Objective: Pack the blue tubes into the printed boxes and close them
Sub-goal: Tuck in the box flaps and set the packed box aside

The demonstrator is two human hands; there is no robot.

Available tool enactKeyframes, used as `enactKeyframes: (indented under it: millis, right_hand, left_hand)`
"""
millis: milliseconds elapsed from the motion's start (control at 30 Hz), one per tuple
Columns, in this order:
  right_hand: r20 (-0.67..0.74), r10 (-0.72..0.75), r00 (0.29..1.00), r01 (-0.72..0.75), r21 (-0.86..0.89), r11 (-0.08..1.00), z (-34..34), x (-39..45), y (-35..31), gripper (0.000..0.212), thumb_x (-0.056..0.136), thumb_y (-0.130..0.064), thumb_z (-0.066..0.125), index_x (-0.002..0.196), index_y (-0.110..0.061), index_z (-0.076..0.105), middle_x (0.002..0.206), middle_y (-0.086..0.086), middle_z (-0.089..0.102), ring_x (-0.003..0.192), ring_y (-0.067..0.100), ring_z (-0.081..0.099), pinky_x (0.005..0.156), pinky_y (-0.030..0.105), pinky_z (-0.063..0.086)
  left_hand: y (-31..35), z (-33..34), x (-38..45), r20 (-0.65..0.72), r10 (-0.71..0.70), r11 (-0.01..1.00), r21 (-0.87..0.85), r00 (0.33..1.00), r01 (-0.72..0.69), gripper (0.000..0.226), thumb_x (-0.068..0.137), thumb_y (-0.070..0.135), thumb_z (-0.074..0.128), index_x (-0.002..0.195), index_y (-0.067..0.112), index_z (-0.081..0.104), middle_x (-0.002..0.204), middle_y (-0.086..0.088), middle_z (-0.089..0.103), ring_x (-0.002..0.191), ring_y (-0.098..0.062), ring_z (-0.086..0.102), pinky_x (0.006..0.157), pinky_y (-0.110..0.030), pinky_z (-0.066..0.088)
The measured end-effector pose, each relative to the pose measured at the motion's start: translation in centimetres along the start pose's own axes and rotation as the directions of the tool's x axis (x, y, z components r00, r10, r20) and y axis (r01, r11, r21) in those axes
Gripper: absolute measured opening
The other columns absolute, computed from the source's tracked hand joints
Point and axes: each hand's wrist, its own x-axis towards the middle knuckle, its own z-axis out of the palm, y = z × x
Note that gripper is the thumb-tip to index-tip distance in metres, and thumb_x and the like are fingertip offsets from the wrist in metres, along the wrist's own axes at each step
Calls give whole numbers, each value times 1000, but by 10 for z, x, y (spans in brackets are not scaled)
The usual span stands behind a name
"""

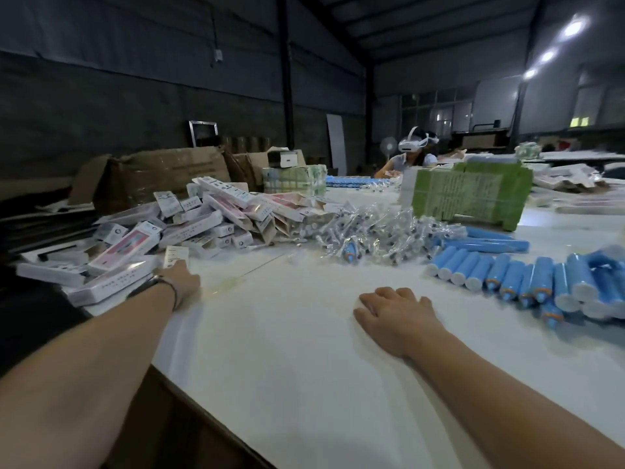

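The left hand (pixel 179 277) pinches one box (pixel 176 256) at the pile's edge, the right hand (pixel 395 314) lies spread on the counter (pixel 287 333); she should lift that box clear alone, then take a tube (pixel 480 270)

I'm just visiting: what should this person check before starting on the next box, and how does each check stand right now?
1. Box in hand: the left hand touches a small printed box at the edge of the box pile; a firm grip: cannot tell.
2. Right hand free: ok, it lies flat on the white table, holding nothing.
3. Blue tubes at hand: ok, rows lie to the right of that hand.
4. Work space: ok, bare table lies between the hands.
5. Box flap open: cannot tell.
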Motion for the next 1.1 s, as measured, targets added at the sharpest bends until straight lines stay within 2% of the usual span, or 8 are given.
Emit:
enactKeyframes:
  millis: [267, 333, 433, 533, 600, 800, 967, 1100]
  right_hand:
    - [4, 1, 1000, -1, 1, 1000, -1, 0, 2, 49, 99, -54, 21, 140, -37, 41, 149, -5, 39, 136, 26, 31, 107, 53, 23]
    - [-4, 6, 1000, -5, 7, 1000, -2, -1, 3, 49, 99, -53, 22, 140, -36, 42, 149, -5, 39, 136, 26, 31, 107, 53, 23]
    - [-7, -2, 1000, 2, 2, 1000, -2, -2, 2, 48, 99, -53, 22, 139, -36, 43, 149, -5, 40, 136, 26, 32, 107, 53, 24]
    - [-11, 2, 1000, -2, 14, 1000, -2, -1, 1, 48, 99, -53, 23, 138, -36, 44, 149, -5, 40, 135, 26, 32, 108, 53, 23]
    - [-10, -3, 1000, 3, 11, 1000, -1, -1, 2, 47, 99, -52, 23, 137, -36, 44, 148, -5, 41, 135, 26, 33, 108, 53, 24]
    - [-24, -3, 1000, 3, 15, 1000, 0, 1, 3, 47, 98, -52, 24, 138, -36, 44, 148, -6, 41, 135, 26, 33, 107, 53, 24]
    - [-34, 11, 999, -11, 16, 1000, 0, 0, 1, 46, 99, -51, 26, 138, -36, 45, 148, -6, 42, 135, 26, 33, 107, 52, 25]
    - [-37, 8, 999, -8, 15, 1000, -1, 0, 1, 46, 99, -51, 27, 137, -34, 47, 148, -5, 42, 135, 27, 34, 106, 51, 25]
  left_hand:
    - [46, 17, -27, -232, 455, 865, 342, 859, -366, 22, 105, 32, 35, 104, 25, 56, 105, 1, 60, 101, -22, 58, 71, -33, 42]
    - [56, 25, -34, -220, 557, 814, 336, 801, -473, 17, 98, 18, 43, 98, 27, 57, 104, 4, 57, 107, -22, 55, 74, -34, 43]
    - [54, 29, -28, -277, 598, 800, 262, 752, -539, 30, 99, 24, 51, 127, 34, 54, 133, 3, 49, 128, -27, 40, 96, -40, 43]
    - [58, 26, -14, -32, 607, 754, 338, 794, -563, 48, 106, 24, 41, 149, 42, 33, 160, 4, 27, 147, -34, 20, 107, -46, 39]
    - [66, 21, -7, 140, 591, 715, 365, 794, -596, 52, 105, 17, 39, 153, 38, 31, 159, -1, 32, 142, -34, 34, 109, -44, 40]
    - [85, -2, -4, 222, 716, 464, 558, 662, -688, 32, 104, 25, 44, 135, 25, 54, 133, -5, 55, 117, -28, 54, 98, -39, 46]
    - [96, -15, -25, 221, 807, 412, 453, 547, -791, 31, 86, 24, 61, 117, 26, 58, 117, 3, 53, 105, -23, 46, 86, -40, 48]
    - [115, -18, -52, -50, 897, 438, 227, 439, -870, 36, 80, 31, 72, 110, 20, 55, 98, 6, 52, 86, -14, 45, 73, -25, 42]
